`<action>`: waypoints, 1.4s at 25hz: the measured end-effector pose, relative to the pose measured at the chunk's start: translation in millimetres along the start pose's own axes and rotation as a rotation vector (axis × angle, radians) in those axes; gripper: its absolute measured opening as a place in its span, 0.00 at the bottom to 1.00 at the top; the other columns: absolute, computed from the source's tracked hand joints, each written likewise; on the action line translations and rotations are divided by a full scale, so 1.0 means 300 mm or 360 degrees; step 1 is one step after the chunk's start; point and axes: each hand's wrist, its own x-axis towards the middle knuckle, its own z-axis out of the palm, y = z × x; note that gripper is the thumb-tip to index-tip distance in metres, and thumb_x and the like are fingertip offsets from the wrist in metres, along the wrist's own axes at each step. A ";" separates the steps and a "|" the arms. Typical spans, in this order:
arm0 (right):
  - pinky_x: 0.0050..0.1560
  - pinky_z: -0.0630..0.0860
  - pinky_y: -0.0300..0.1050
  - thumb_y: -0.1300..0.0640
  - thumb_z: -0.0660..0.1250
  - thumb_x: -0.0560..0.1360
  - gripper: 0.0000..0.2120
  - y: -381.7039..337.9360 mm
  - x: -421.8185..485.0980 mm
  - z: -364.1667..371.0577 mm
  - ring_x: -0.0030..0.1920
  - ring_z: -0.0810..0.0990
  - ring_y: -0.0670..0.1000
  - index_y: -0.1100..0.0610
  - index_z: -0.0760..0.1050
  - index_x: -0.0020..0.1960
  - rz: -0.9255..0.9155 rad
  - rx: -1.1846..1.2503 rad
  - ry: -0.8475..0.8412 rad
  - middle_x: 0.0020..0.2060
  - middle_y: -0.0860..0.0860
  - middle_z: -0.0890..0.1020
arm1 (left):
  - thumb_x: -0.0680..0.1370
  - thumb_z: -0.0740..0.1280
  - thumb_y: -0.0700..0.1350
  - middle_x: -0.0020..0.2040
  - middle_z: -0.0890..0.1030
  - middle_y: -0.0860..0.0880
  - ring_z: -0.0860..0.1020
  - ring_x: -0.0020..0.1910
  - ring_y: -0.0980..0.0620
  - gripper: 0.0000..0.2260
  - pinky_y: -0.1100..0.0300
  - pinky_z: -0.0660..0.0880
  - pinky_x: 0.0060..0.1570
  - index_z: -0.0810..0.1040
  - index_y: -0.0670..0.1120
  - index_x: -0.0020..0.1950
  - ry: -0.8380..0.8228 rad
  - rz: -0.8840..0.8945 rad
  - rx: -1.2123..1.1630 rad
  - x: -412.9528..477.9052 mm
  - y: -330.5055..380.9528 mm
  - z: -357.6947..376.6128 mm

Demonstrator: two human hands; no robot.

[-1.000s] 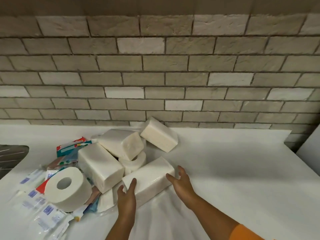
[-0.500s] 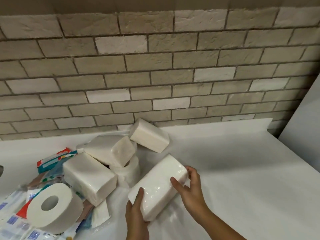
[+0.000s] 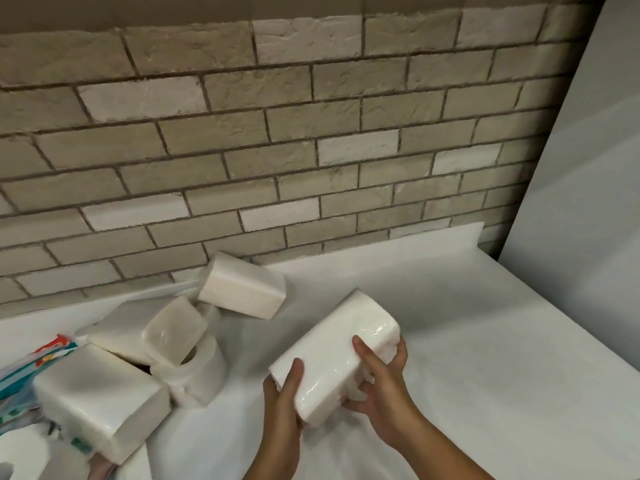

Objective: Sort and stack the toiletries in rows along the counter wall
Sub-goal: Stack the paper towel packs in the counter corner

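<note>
Both my hands hold one white wrapped tissue pack (image 3: 334, 348) above the white counter (image 3: 485, 358), tilted with its far end toward the wall. My left hand (image 3: 282, 407) grips its near left corner, thumb on top. My right hand (image 3: 381, 386) grips its right side, thumb on top and fingers under. To the left lies a pile: another tissue pack (image 3: 242, 289) near the brick wall (image 3: 277, 150), a pack (image 3: 145, 332) leaning on a toilet roll (image 3: 194, 372), and a larger pack (image 3: 100, 407) at the front left.
Colourful flat packets (image 3: 38, 358) lie under the pile at the far left. A second toilet roll (image 3: 20, 455) shows at the bottom left corner. A grey panel (image 3: 581, 202) closes off the counter on the right.
I lifted the tissue pack off the counter beside the pile and carried it up and to the right. My view turned right, so the sink and left packets slid out of frame.
</note>
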 end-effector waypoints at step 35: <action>0.43 0.82 0.59 0.39 0.83 0.56 0.46 -0.641 0.686 -0.840 0.50 0.82 0.60 0.52 0.74 0.70 0.0125 0.0342 0.0429 0.64 0.57 0.81 | 0.62 0.81 0.47 0.53 0.75 0.44 0.76 0.49 0.44 0.25 0.50 0.79 0.44 0.77 0.44 0.55 0.0502 -0.0575 0.0351 0.753 0.163 0.347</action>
